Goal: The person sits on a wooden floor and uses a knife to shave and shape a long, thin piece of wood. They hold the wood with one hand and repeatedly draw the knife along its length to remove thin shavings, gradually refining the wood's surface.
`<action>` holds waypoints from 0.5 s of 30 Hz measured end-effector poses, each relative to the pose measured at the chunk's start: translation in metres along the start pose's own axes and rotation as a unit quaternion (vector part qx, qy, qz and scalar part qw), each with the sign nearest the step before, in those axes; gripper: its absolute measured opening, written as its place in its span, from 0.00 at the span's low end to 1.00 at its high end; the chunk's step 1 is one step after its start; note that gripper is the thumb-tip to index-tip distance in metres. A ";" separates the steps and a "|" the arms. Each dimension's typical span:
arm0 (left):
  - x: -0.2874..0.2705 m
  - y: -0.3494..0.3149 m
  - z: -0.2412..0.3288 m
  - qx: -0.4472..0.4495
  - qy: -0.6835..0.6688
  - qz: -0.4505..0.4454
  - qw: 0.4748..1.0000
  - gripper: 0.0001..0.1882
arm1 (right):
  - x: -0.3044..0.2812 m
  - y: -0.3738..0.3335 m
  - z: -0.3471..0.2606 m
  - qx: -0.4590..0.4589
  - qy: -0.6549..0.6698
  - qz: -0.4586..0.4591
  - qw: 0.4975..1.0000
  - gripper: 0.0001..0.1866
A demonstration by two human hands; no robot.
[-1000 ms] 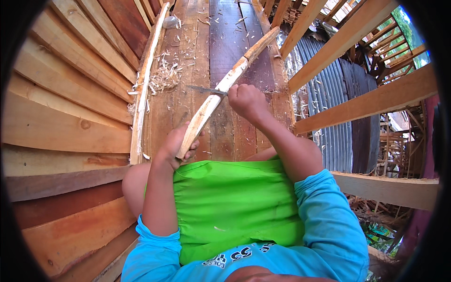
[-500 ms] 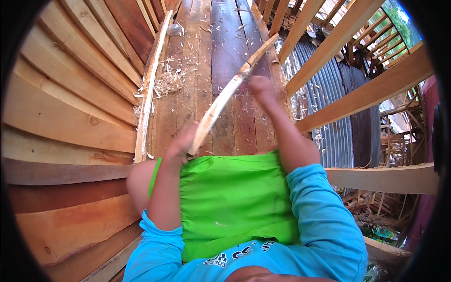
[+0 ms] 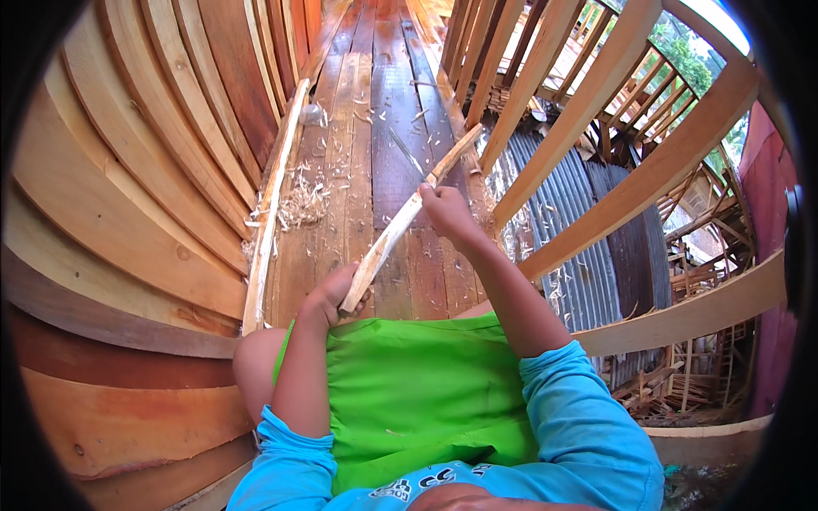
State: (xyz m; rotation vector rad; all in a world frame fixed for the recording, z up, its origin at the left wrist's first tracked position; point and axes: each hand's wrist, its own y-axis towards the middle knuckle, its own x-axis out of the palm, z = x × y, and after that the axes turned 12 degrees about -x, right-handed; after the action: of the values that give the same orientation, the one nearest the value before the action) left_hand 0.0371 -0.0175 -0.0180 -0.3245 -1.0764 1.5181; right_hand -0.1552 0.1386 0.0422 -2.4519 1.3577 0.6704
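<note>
A long, slightly bent wooden stick (image 3: 390,243) slants away from my lap toward the far right. Pale, stripped wood covers its near length, while the far part is browner. My left hand (image 3: 331,295) is wrapped round the near end, just above my green shorts. In my closed right hand (image 3: 447,210), at about the stick's middle, is a knife (image 3: 406,153). Its thin blade points away and to the left, crossing the stick or lying against it; I cannot tell whether it bites in. The handle is hidden in my fist.
Curled shavings (image 3: 302,203) lie on the plank floor (image 3: 341,247). A pale wooden strip (image 3: 271,204) runs along its left side, beside a wall of overlapping boards (image 3: 128,213). Wooden railing slats (image 3: 588,111) stand at right, above corrugated metal sheets (image 3: 558,230).
My right hand has come lower and left along the stick, and the knife blade now shows. The whole view has shifted, showing more of the far floor. My left hand keeps its hold.
</note>
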 end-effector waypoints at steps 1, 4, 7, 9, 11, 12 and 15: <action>0.001 -0.002 0.001 -0.005 0.004 0.009 1.000 0.20 | 0.001 -0.002 -0.017 0.009 0.080 0.003 0.997 0.21; 0.000 -0.003 0.003 -0.006 -0.021 0.019 1.000 0.22 | -0.009 0.002 -0.051 0.048 0.276 0.037 0.959 0.14; 0.002 -0.001 0.002 -0.003 -0.010 0.025 1.000 0.22 | -0.024 0.013 -0.077 0.048 0.323 0.107 0.939 0.12; 0.001 0.000 0.002 -0.001 -0.014 0.012 1.000 0.22 | -0.034 0.021 -0.087 0.030 0.336 0.137 0.931 0.12; -0.008 0.008 0.000 0.003 0.005 0.016 1.000 0.20 | -0.041 0.022 -0.099 0.024 0.359 0.148 0.921 0.11; -0.008 0.010 -0.001 0.003 0.001 0.019 1.000 0.20 | -0.046 0.024 -0.103 0.017 0.363 0.154 0.919 0.11; -0.008 0.013 -0.004 0.007 -0.009 0.025 1.000 0.18 | -0.058 0.029 -0.115 -0.009 0.332 0.176 0.927 0.10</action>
State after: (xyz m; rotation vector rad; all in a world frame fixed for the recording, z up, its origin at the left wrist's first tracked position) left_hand 0.0335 -0.0213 -0.0329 -0.3305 -1.0792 1.5755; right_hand -0.1757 0.1153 0.1708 -2.5810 2.0648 -0.1318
